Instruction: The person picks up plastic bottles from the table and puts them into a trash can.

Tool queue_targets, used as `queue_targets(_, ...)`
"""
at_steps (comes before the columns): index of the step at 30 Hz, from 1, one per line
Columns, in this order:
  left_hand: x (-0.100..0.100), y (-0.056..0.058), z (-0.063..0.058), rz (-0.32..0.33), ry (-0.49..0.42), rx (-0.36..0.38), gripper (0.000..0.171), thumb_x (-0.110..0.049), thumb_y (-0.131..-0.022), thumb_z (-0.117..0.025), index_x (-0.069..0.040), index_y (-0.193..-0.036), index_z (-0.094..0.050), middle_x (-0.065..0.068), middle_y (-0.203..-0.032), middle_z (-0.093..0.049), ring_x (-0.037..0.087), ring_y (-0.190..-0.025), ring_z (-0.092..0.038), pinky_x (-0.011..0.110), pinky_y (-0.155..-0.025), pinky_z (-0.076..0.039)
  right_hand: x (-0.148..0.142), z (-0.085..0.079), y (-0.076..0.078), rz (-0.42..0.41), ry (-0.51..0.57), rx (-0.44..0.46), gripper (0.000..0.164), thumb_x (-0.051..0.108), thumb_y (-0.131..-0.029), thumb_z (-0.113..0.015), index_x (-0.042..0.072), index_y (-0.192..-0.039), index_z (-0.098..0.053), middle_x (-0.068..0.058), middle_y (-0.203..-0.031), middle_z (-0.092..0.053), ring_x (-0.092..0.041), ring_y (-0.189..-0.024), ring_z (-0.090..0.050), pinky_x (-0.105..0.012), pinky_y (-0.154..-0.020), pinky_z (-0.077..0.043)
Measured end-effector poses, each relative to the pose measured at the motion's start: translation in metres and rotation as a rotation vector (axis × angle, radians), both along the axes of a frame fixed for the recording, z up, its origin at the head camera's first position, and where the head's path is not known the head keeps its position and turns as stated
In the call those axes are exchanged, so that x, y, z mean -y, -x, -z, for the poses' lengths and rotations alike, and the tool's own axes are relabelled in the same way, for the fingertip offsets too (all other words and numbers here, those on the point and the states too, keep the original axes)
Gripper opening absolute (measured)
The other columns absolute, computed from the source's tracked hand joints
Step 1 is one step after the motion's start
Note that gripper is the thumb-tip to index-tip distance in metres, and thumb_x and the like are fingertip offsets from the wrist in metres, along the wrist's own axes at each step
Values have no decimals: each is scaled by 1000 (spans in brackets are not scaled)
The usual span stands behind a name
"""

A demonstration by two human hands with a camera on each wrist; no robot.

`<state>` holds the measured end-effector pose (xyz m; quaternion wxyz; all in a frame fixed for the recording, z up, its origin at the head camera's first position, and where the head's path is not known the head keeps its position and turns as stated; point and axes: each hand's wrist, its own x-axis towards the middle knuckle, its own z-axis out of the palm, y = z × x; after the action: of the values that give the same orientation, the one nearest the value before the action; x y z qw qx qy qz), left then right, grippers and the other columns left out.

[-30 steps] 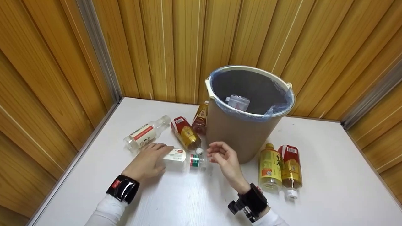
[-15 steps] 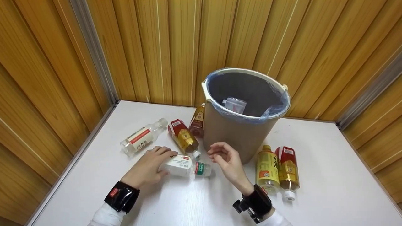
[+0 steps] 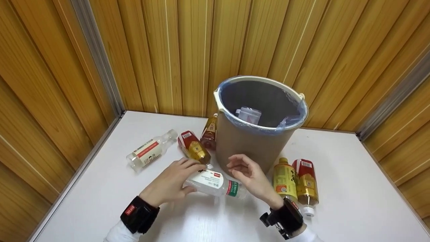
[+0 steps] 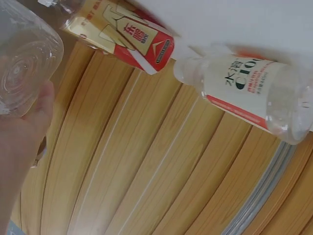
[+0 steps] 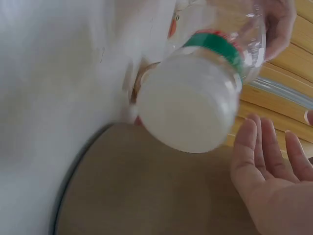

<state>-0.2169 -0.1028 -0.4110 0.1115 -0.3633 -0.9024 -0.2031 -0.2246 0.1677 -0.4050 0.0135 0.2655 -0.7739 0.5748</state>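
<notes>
A clear bottle (image 3: 210, 184) with a white label and green-and-red neck band is over the tabletop (image 3: 349, 195), well in from its left edge, its capped end toward the right. The left hand (image 3: 173, 181) grips its base end, thumb and fingers around the sides. The right hand (image 3: 250, 176) is near the cap, fingers loosely bent and partly spread (it holds nothing). Just beyond lies a red-and-gold bottle (image 3: 194, 147); an amber bottle (image 3: 209, 135) is beside the lined bin (image 3: 248, 144), which stands toward the back edge. A cream-labelled bottle (image 3: 147, 153) lies nearest the left edge. Right of the bin, a yellow-labelled bottle (image 3: 285, 178) lies beside another red-and-gold one (image 3: 306, 181).
</notes>
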Motion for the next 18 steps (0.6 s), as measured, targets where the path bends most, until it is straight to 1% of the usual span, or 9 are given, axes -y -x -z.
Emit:
queue_targets(2,-6,-1,-4,19,-9,-15,69,-24,-70,-79,-29,-132,-49,-9,-133,-52,15,-125,-44,41,-105,-38,-4,0,1,-27,-39,-5,35,3,-88,-57,-4,-121,-50,-25,-109,-58,-38,-103,-58,-25,-90,-50)
queue_targets(5,-14,-1,-8,50,-24,-42,67,-23,-70,-80,-28,-130,-51,-10,-130,-53,13,-122,-45,38,-103,-39,-9,0,1,-56,-81,-2,36,9,-89,-58,2,-124,-50,-19,-112,-59,-37,-105,-58,-25,-92,-50)
queue_targets(9,-24,0,-12,83,-27,-61,67,-23,-69,-81,-29,-130,-51,-11,-129,-53,12,-119,-46,38,-103,-40,-14,2,2,-102,-136,-10,38,14,-90,-59,10,-127,-48,-14,-115,-58,-30,-107,-59,-27,-93,-50)
queue_targets(12,-29,1,-14,100,-23,-68,69,-22,-69,-81,-30,-130,-50,-12,-128,-54,12,-120,-46,38,-104,-39,-16,3,3,-140,-193,-19,42,20,-91,-58,13,-131,-46,-11,-120,-58,-26,-109,-59,-29,-94,-49)
queue_targets(15,-33,2,-15,119,-20,-89,70,-21,-68,-82,-29,-130,-51,-12,-126,-55,12,-120,-47,39,-104,-38,-18,4,2,-173,-258,3,47,26,-91,-58,17,-135,-43,-6,-125,-57,-22,-111,-58,-28,-91,-50)
queue_targets(18,-36,2,-15,135,-15,-118,72,-20,-66,-83,-27,-130,-51,-11,-124,-56,12,-120,-47,39,-104,-39,-21,5,2,-210,-312,36,51,28,-91,-58,20,-138,-39,-5,-129,-55,-20,-110,-59,-27,-89,-50)
